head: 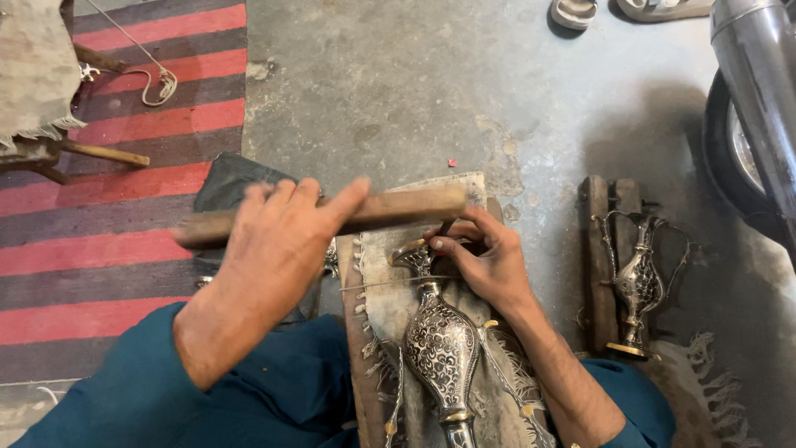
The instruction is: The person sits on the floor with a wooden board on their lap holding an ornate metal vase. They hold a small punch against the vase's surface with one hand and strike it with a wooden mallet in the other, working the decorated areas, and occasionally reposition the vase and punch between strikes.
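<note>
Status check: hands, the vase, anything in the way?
Left hand gripping wooden stick. Right hand at neck of engraved vase. Nothing in the way.

Engraved silver-black metal vase [441, 344] lay lengthwise on frayed cloth; long wooden stick [390, 209] was raised horizontally above its neck.

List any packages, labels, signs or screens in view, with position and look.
None in view. Only unmarked things show: an engraved metal vase on a fringed cloth, a second vase on wooden blocks, a wooden stick in the left hand, and a striped rug.
</note>
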